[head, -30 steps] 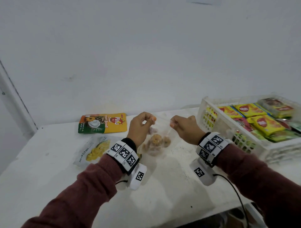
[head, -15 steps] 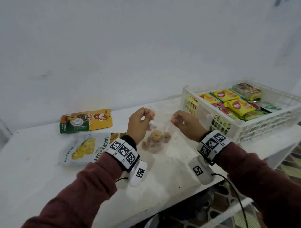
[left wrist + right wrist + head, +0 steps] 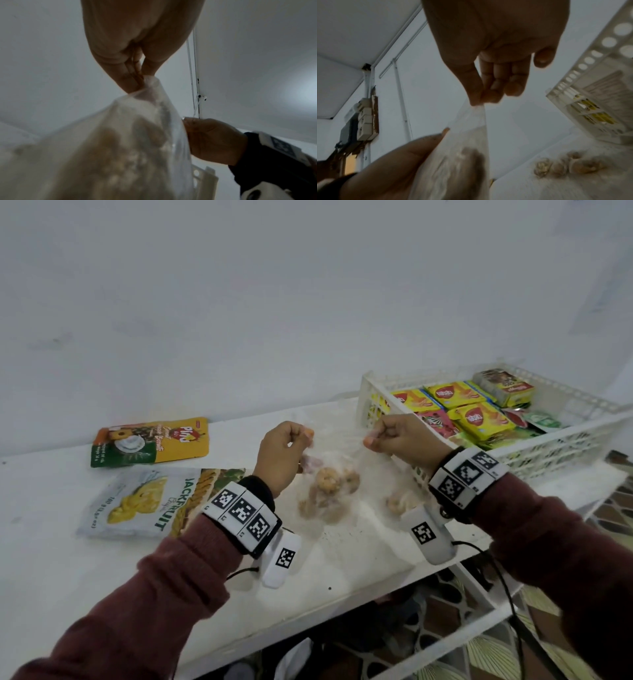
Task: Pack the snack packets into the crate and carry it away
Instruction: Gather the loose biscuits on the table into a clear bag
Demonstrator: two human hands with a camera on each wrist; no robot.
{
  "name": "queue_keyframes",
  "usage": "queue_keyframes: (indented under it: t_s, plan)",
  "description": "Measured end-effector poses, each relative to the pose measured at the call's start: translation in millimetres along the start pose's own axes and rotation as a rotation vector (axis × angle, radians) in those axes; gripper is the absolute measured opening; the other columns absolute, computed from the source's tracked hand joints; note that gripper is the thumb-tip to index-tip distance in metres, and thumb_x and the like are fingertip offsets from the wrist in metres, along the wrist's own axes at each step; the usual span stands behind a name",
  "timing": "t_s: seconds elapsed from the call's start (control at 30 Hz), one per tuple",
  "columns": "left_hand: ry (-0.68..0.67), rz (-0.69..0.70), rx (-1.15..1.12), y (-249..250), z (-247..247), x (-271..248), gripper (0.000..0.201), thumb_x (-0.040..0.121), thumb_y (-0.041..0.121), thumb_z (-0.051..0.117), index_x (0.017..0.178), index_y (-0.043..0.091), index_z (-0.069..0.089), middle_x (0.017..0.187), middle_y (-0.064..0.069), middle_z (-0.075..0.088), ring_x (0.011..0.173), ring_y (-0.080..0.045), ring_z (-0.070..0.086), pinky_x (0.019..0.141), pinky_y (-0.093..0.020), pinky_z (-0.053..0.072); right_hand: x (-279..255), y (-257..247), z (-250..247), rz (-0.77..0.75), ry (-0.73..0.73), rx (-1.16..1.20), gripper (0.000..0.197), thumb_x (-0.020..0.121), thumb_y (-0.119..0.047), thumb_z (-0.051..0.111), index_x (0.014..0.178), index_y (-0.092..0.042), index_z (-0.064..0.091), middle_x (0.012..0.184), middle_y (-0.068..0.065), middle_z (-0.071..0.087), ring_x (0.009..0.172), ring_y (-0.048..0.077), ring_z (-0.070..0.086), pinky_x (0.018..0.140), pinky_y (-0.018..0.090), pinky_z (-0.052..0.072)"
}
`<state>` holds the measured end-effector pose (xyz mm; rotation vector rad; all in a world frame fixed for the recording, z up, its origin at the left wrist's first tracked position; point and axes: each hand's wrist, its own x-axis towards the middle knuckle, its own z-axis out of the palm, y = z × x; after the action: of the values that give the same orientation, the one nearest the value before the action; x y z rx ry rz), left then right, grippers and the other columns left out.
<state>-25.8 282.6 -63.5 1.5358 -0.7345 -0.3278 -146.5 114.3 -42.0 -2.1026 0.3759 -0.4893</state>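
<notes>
**Desk:** What is being handled, and where is it?

**Photographer:** A clear bag of round biscuits (image 3: 327, 487), lifted just above the white table (image 3: 51, 570) near its front edge, beside the crate's near end. The left hand (image 3: 282, 455) pinches one top corner between thumb and curled fingers; the right hand (image 3: 399, 436) pinches the other. Neither hand is free, and the bag hangs stretched between them.

**Desk:** And the crate?

**Photographer:** The white plastic crate (image 3: 548, 440) sits at the table's right end, already holding yellow and green packets (image 3: 479, 419) in rows. The right hand is just beside its near-left corner.

**Desk:** So which step is this?

**Photographer:** Packing, by my reading: one bag is on its way in, and the carrying has not begun.

**Desk:** What is left out?

**Photographer:** A jackfruit chips pouch (image 3: 154, 501) lies flat toward the left end, with an orange and green pouch (image 3: 150, 440) behind it near the back edge. More biscuits (image 3: 397, 503) lie on the table under the right wrist; whether they are bagged I cannot tell.

**Desk:** What does the next move call for?

**Photographer:** Probably swinging the bag right, clearing the crate's rim, and lowering it onto the packets without crushing the biscuits.
</notes>
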Motion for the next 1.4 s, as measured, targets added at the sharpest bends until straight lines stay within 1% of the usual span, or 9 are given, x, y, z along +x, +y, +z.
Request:
queue_keyframes:
  t_s: [0.17, 0.33, 0.4, 0.47, 0.6, 0.7, 0.97, 1.17, 1.4]
  plan:
    - [-0.103, -0.39, -0.14, -5.7, 21.2, -8.9, 0.025, 0.096, 0.005, 0.044, 0.071, 0.008, 0.042, 0.069, -0.006, 0.048, 0.059, -0.022, 0.047, 0.044, -0.022, 0.052, 6.1, 4.8, -15.2, 0.207, -0.177, -0.111, 0.021, 0.087, -0.011, 0.061, 0.067, -0.007, 0.059, 0.046, -0.008, 0.059, 0.034, 0.001, 0.05, 0.042, 0.015, 0.037]
    - [-0.113, -0.619, 0.005, -22.5, 42.2, -4.6, 0.029, 0.099, 0.009, 0.034, 0.073, 0.005, 0.043, 0.071, -0.013, 0.048, 0.063, -0.023, 0.05, 0.06, -0.032, 0.049, 13.4, 23.5, 0.9, 0.402, -0.287, -0.321, 0.011, 0.09, -0.003, 0.051, 0.094, 0.0, 0.061, 0.082, 0.012, 0.068, 0.05, 0.009, 0.063, 0.048, 0.018, 0.042]
    - [-0.113, -0.598, 0.28, -26.3, 47.5, 2.5, 0.025, 0.1, 0.018, 0.034, 0.099, -0.001, 0.05, 0.103, -0.025, 0.051, 0.086, -0.031, 0.055, 0.081, -0.037, 0.044, 11.4, 29.0, 3.5, 0.387, -0.33, -0.578, 0.034, 0.092, -0.008, 0.05, 0.123, 0.005, 0.05, 0.116, 0.019, 0.061, 0.093, 0.023, 0.065, 0.073, 0.029, 0.049]
    - [-0.175, -0.516, 0.695, -25.4, 49.9, 5.1, 0.059, 0.098, 0.034, 0.037, 0.141, -0.003, 0.021, 0.146, -0.024, 0.024, 0.133, -0.035, 0.031, 0.108, -0.039, 0.028, 4.7, 33.2, 1.3, 0.342, -0.386, -0.801, 0.042, 0.094, -0.013, 0.049, 0.131, 0.003, 0.041, 0.131, 0.016, 0.051, 0.116, 0.029, 0.053, 0.093, 0.034, 0.046]
    - [-0.575, -0.319, 1.08, -13.4, 59.7, -10.9, 0.081, 0.091, 0.044, 0.049, 0.149, 0.016, 0.001, 0.156, -0.01, -0.012, 0.145, -0.028, -0.008, 0.117, -0.041, 0.007, -14.5, 39.3, 0.6, 0.283, -0.606, -1.019, 0.028, 0.096, -0.019, 0.044, 0.11, 0.003, 0.054, 0.098, 0.011, 0.052, 0.077, 0.023, 0.052, 0.059, 0.026, 0.043]
    - [-0.842, -0.383, 1.261, -16.8, 72.0, -26.9, 0.075, 0.094, 0.047, 0.041, 0.149, 0.017, 0.0, 0.157, -0.009, -0.007, 0.145, -0.026, 0.001, 0.117, -0.041, 0.009, -20.3, 47.9, 6.7, 0.232, -0.677, -1.042, 0.034, 0.098, -0.019, 0.038, 0.121, 0.005, 0.049, 0.11, 0.018, 0.055, 0.099, 0.029, 0.055, 0.076, 0.03, 0.041]
    - [-0.726, -0.495, 1.322, -42.5, 87.4, -24.0, 0.081, 0.093, 0.056, 0.033, 0.147, 0.016, -0.013, 0.155, -0.01, -0.018, 0.144, -0.032, -0.008, 0.117, -0.044, 0.004, -2.4, 72.2, 20.7, 0.239, -0.588, -0.925, 0.038, 0.097, -0.024, 0.037, 0.127, 0.0, 0.038, 0.128, 0.02, 0.046, 0.113, 0.033, 0.05, 0.096, 0.042, 0.042]
    - [-0.6, -0.487, 1.379, -61.2, 95.7, 1.7, 0.079, 0.094, 0.05, 0.037, 0.148, 0.014, -0.008, 0.155, -0.015, -0.012, 0.144, -0.035, -0.002, 0.118, -0.045, 0.006, 12.8, 75.1, 22.7, 0.318, -0.564, -0.955, 0.056, 0.099, -0.027, 0.029, 0.147, -0.008, 0.006, 0.152, 0.017, 0.014, 0.137, 0.036, 0.025, 0.111, 0.044, 0.026]
    - [-0.609, -0.477, 1.308, -52.0, 94.8, 7.1, 0.079, 0.093, 0.055, 0.036, 0.149, 0.014, -0.004, 0.155, -0.015, -0.01, 0.144, -0.036, -0.001, 0.118, -0.046, 0.006, 17.9, 75.5, 25.1, 0.308, -0.555, -0.998, 0.055, 0.099, -0.03, 0.03, 0.145, -0.008, 0.014, 0.15, 0.018, 0.021, 0.136, 0.036, 0.027, 0.11, 0.045, 0.024]
